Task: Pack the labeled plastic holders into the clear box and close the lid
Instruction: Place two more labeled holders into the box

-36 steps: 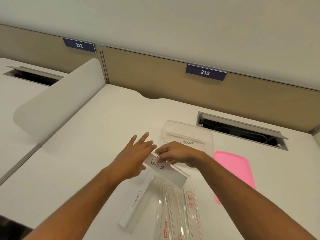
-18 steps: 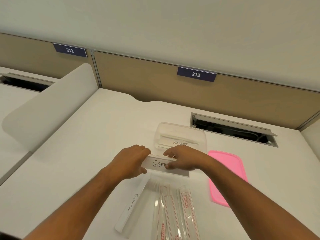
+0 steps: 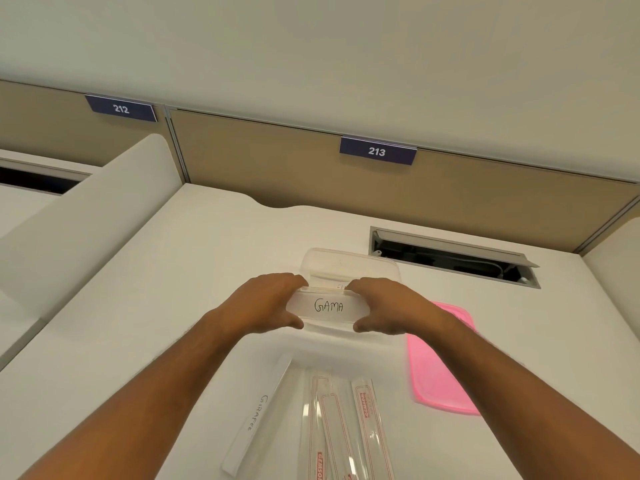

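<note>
1. Two hands, the left hand [image 3: 268, 303] and right hand [image 3: 388, 306], clamp the ends of the "GAMA" holder [image 3: 329, 307] over the near rim of the clear box [image 3: 349, 263].
2. One labelled holder already lies in the box, its label partly hidden; packing looks barely begun.
3. Still out: the "GIRAFFE" holder [image 3: 256, 415] and clear sleeves [image 3: 341, 431] by the counter's [image 3: 173, 289] near edge.
4. The pink lid [image 3: 440, 365] waits unfitted, right of the box.
5. Beyond, a tan partition carries the sign "213" [image 3: 377, 151].
</note>
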`<state>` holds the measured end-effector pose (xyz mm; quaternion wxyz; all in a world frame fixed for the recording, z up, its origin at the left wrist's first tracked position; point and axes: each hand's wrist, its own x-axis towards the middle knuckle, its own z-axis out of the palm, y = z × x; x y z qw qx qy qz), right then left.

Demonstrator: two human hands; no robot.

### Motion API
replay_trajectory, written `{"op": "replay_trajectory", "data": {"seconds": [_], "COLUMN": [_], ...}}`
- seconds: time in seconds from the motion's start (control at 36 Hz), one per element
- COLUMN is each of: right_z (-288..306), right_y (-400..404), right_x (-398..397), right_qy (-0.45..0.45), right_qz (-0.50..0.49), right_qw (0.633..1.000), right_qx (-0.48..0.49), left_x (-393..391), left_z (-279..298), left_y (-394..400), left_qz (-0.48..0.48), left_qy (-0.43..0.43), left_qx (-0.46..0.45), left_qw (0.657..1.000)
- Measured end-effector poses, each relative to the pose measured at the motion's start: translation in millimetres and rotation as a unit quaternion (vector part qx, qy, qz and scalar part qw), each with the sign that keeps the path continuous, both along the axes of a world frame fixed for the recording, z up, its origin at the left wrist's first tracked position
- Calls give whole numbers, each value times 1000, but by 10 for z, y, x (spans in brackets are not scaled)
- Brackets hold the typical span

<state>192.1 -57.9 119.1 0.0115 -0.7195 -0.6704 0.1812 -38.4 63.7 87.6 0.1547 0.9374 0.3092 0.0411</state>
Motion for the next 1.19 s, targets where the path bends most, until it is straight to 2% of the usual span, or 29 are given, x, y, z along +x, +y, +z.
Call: {"op": "replay_trajectory", "data": {"seconds": [0.33,0.53,0.72,1.06,1.19], "right_z": [37,-86,-309,-736,-826], "right_y": [136,278,391,484,527], "right_x": [376,577,700,718,680], "right_qy": [-58,-72,-71,-87,-107], "right_qz": [-30,-53,-50,-41,-49], "right_qw": [996,994,996,995,992], "right_qx": [55,59,33,-28,-42], "left_x": [465,741,931,1062,1098], "left_z": [149,86,-77,-451,-508], "left_y": [367,502,567,623,625], "left_qz": [-54,-68,-82,-88,-77], "left_qy": [-9,15,60,153,186], "left_qx": [38,53,75,31,53], "left_qw": [998,996,992,984,978]}}
